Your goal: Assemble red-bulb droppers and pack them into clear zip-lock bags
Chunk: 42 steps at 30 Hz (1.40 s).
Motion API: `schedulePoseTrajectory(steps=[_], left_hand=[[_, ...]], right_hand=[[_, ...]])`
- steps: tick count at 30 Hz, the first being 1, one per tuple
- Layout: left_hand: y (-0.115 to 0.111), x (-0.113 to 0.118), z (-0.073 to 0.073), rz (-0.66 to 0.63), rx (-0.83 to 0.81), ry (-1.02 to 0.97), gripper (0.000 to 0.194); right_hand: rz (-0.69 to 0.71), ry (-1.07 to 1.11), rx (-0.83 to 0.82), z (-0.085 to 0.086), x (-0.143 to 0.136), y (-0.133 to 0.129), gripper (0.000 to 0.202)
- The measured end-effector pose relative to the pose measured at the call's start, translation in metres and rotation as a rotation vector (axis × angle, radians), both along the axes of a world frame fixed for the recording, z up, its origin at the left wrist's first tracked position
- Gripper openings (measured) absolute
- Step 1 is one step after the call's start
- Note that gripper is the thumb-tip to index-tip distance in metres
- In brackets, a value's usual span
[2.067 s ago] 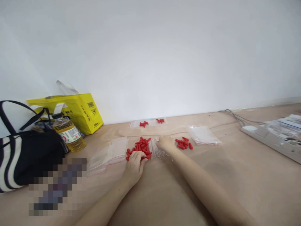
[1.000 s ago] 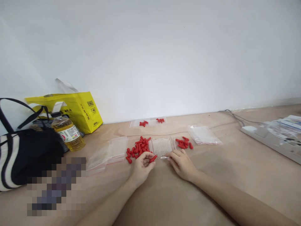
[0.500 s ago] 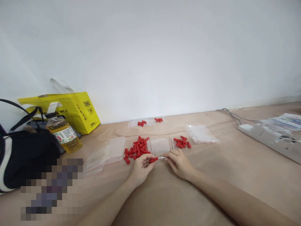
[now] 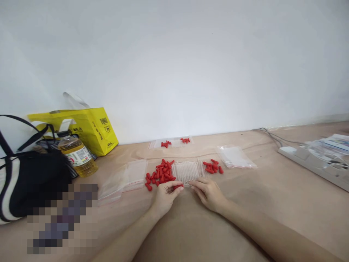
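Between the thumb and fingers of my left hand (image 4: 164,199) is a red rubber dropper bulb (image 4: 178,186), partly covered by the fingers. A clear glass dropper tube (image 4: 186,186) reaches from the bulb's end to my right hand (image 4: 210,195), whose fingertips pinch its other end. How deep the tube sits in the bulb I cannot tell. Just beyond the hands lies a row of glass tubes (image 4: 188,170), side by side. Left of the row is a loose pile of red bulbs (image 4: 163,171); a smaller group of red bulbs (image 4: 214,167) lies to its right.
Clear zip bags lie left (image 4: 135,174) and right (image 4: 236,157). Near the wall rests a filled bag (image 4: 177,142) with red bulbs. A yellow bag (image 4: 95,127), oil bottle (image 4: 79,156) and black bag (image 4: 38,182) stand left; a power strip (image 4: 308,160) lies right.
My left fingers now cover more of the red bulb, and less of the tube shows between the hands. The whole view has shifted slightly.
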<state>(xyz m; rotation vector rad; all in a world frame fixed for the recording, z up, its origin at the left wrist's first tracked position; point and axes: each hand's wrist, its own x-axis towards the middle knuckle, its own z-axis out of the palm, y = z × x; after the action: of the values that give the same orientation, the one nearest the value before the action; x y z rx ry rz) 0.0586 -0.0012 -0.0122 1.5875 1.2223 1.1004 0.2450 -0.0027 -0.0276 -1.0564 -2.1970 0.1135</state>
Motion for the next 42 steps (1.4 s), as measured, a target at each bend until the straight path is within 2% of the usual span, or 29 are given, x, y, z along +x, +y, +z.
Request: schedulePoseTrajectory(steps=[7, 16, 24, 35, 42], left_hand=[[0.0005, -0.0003, -0.0029, 0.014, 0.000, -0.039, 0.022], [-0.0012, -0.0008, -0.0041, -0.026, 0.016, 0.021, 0.020], [-0.0018, -0.0011, -0.0062, -0.009, 0.047, 0.038, 0.019], [-0.0056, 0.0017, -0.0008, 0.007, 0.151, 0.137, 0.014], [-0.0037, 0.0036, -0.0009, 0.005, 0.044, 0.045, 0.017]], right_hand=[[0.029, 0.018, -0.006, -0.0008, -0.0014, -0.0007, 0.026], [0.071, 0.003, 0.059, -0.0001, 0.0007, -0.0017, 0.030], [0.077, 0.013, -0.002, 0.0009, -0.0019, -0.0018, 0.028], [0.049, -0.026, -0.024, 0.0045, -0.0061, -0.0036, 0.024], [0.034, 0.019, 0.036, 0.0012, -0.0063, -0.0019, 0.023]])
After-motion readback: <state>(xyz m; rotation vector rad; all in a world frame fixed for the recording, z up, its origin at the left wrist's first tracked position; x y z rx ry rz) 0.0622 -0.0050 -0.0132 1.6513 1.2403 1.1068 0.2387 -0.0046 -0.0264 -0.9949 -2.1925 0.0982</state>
